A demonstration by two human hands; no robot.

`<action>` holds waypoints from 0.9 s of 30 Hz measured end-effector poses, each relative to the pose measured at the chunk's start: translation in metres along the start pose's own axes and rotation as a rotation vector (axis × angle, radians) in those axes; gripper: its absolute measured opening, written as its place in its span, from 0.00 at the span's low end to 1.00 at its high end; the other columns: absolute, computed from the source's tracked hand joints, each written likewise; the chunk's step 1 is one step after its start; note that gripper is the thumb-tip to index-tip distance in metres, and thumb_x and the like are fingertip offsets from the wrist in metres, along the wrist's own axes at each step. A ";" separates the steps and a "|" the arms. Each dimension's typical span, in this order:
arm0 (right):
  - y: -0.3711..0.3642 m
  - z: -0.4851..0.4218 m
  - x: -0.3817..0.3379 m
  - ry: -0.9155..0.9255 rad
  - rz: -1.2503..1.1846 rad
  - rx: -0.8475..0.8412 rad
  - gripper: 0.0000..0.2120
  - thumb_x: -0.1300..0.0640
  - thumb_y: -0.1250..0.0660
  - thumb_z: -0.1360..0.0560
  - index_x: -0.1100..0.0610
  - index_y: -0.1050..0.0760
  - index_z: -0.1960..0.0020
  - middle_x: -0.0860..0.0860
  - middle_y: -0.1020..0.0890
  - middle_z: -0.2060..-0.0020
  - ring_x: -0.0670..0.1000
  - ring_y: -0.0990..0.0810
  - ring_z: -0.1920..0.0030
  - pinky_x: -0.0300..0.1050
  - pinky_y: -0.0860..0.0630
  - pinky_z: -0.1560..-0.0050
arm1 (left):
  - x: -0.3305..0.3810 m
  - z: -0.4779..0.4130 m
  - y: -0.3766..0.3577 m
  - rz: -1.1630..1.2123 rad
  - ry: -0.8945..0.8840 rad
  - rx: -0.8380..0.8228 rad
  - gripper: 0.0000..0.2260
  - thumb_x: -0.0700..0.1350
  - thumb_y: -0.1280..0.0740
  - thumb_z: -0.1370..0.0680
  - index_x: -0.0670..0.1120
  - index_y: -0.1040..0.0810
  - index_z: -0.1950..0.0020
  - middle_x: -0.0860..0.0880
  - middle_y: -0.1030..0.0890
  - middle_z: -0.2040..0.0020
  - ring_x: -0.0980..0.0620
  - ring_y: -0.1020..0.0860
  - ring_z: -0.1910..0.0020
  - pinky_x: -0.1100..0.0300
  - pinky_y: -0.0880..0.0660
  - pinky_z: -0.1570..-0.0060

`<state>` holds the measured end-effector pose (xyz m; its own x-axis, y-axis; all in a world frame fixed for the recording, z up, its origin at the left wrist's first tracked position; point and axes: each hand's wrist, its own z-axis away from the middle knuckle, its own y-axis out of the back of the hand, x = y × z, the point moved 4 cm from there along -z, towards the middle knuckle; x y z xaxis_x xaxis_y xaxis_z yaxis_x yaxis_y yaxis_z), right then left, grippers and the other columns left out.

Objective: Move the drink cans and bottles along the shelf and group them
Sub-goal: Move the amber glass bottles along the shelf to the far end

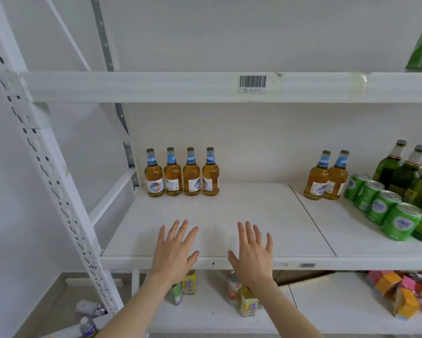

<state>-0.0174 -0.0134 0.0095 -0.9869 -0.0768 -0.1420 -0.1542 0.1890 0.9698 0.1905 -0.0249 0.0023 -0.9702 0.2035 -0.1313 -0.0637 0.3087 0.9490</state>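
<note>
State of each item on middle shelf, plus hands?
Four amber glass bottles with blue neck labels, back left: upright, capped, in a row.
Two matching amber bottles, right: upright, side by side.
Green drink cans: upright, in line.
Dark green glass bottles: upright.
Left hand: open, empty.
Right hand: open, empty.

1. The left grip [174, 250] and right grip [251, 252], bare hands with fingers spread straight, are side by side over the near edge of the shelf [241, 211].
2. Four amber bottles [182, 172] stand in a row far left; an amber pair [325, 176] stands to the right, just beside green cans [383, 206] and green bottles [400, 167].
</note>
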 end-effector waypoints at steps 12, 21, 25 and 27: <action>-0.019 -0.145 -0.015 -0.012 -0.038 0.022 0.36 0.38 0.46 0.21 0.52 0.56 0.20 0.51 0.50 0.21 0.54 0.52 0.21 0.59 0.56 0.24 | -0.065 -0.128 -0.020 0.048 0.102 0.104 0.28 0.60 0.34 0.24 0.52 0.31 0.26 0.46 0.28 0.27 0.43 0.30 0.28 0.42 0.35 0.31; -0.044 -0.233 -0.026 -0.094 -0.063 0.032 0.38 0.37 0.47 0.21 0.53 0.58 0.21 0.51 0.50 0.21 0.53 0.52 0.21 0.58 0.55 0.24 | -0.105 -0.215 -0.041 0.141 0.068 0.171 0.30 0.57 0.32 0.24 0.46 0.32 0.26 0.43 0.28 0.28 0.42 0.30 0.28 0.45 0.32 0.32; -0.050 -0.266 -0.033 -0.129 -0.103 0.052 0.40 0.35 0.45 0.22 0.53 0.57 0.20 0.50 0.49 0.21 0.53 0.49 0.22 0.56 0.52 0.24 | -0.112 -0.251 -0.043 0.254 0.051 0.190 0.32 0.58 0.35 0.22 0.44 0.38 0.23 0.44 0.30 0.27 0.44 0.32 0.27 0.49 0.29 0.32; -0.055 -0.280 -0.035 -0.159 -0.147 0.050 0.40 0.35 0.44 0.23 0.52 0.57 0.20 0.49 0.48 0.21 0.52 0.48 0.22 0.56 0.50 0.25 | -0.112 -0.264 -0.043 0.325 0.072 0.150 0.35 0.59 0.38 0.21 0.44 0.45 0.21 0.46 0.34 0.24 0.46 0.35 0.26 0.53 0.31 0.31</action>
<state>0.0386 -0.2952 0.0171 -0.9481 0.0478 -0.3145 -0.2952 0.2358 0.9259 0.2402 -0.3066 0.0518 -0.9483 0.2495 0.1960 0.2809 0.3724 0.8845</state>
